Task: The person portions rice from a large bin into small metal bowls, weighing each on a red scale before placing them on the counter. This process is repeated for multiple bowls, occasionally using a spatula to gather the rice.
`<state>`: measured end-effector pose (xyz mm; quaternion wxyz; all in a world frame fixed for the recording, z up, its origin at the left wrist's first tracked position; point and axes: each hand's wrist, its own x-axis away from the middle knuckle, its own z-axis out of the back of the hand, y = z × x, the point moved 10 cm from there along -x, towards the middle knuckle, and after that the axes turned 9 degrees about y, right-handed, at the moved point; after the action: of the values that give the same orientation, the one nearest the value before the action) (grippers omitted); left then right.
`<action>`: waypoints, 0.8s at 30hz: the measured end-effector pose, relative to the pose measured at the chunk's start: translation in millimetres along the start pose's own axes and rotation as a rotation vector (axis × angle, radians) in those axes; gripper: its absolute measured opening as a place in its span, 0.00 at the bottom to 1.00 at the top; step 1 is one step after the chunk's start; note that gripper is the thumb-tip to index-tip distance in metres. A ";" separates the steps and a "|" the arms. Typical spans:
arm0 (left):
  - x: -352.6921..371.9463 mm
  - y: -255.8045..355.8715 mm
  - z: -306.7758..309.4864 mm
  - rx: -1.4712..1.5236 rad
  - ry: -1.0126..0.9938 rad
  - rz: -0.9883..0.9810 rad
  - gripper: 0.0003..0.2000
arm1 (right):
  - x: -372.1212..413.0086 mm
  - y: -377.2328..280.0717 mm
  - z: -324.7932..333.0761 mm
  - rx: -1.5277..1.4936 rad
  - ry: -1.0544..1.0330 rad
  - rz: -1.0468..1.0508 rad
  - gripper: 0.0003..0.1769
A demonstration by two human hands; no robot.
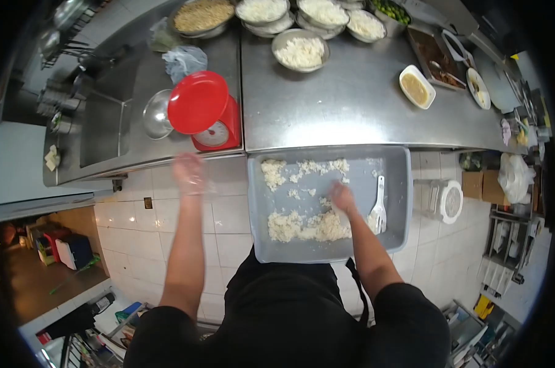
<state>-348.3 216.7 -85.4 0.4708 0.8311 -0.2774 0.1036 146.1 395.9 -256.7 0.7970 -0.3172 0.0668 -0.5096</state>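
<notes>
A grey plastic tub [406, 184] holds cooked white rice [308, 227] in clumps along its near and far sides. Over the middle of the tub is my right hand [341, 197], smeared by motion, close to the rice; its fingers do not show clearly. A white slotted rice paddle [380, 199] lies at the tub's right side. My left hand [190, 173], in a clear plastic glove, is in front of the counter edge, just below the red kitchen scale [218, 126]. Blur hides its fingers too. The scale carries a round red pan [198, 102].
On the steel counter [339, 110] stand several bowls of rice [301, 52], a bowl of brown grains [202, 17], a dish of tan sauce [417, 88] and a metal tray [434, 58]. A metal bowl [159, 115] sits beside the scale, near the sink [109, 116]. A white-lidded container [451, 201] stands right of the tub.
</notes>
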 end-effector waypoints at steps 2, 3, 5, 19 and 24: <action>-25.5 69.4 6.0 -0.041 -0.109 -0.315 0.20 | -45.0 -17.8 46.2 -0.174 0.378 -0.100 0.26; -32.8 87.7 -2.7 -0.188 0.063 -0.252 0.21 | -66.0 -29.1 47.3 -0.108 0.295 -0.158 0.27; -51.5 111.1 -26.6 -0.414 0.182 -0.133 0.22 | -82.7 -68.2 30.1 0.067 0.116 -0.158 0.28; -125.7 112.1 0.1 -0.614 0.244 0.012 0.08 | -78.6 -241.1 -107.4 -0.096 -0.144 0.358 0.20; -110.1 132.0 27.5 -0.784 -0.113 -0.272 0.08 | 50.5 -213.8 -198.9 0.284 -0.800 0.838 0.14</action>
<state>-515.3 180.5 -52.1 0.7450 0.6223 -0.2088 -0.1189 -80.2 206.0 -280.2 0.9281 -0.3214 -0.1881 0.0038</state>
